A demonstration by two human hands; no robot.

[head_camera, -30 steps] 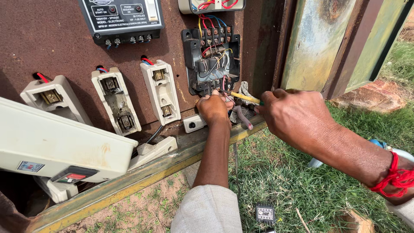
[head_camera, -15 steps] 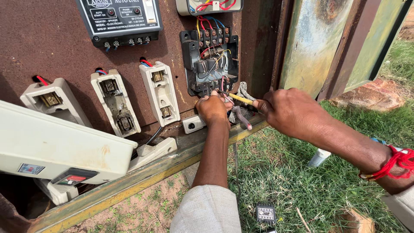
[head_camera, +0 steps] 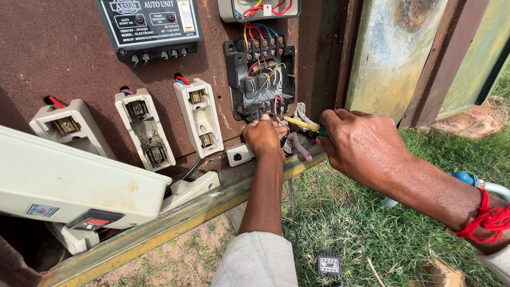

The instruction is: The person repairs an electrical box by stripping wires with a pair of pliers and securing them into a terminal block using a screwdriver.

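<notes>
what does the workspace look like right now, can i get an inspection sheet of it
surface: rusty brown metal panel stood upright, a yellowish metal rail along its foot.
job's things: open black contactor with exposed terminals; yellow-shafted screwdriver pointing at its lower edge.
clutter: three white fuse holders, covers off; loose white cover leaning at lower left; small black unit on the grass.
hands: left hand at the contactor's lower terminals; right hand grips the screwdriver, red thread on its wrist.
cables: red, yellow and blue wires enter the contactor from above.
surroundings: grass, weathered metal door, bare soil below the rail.
</notes>
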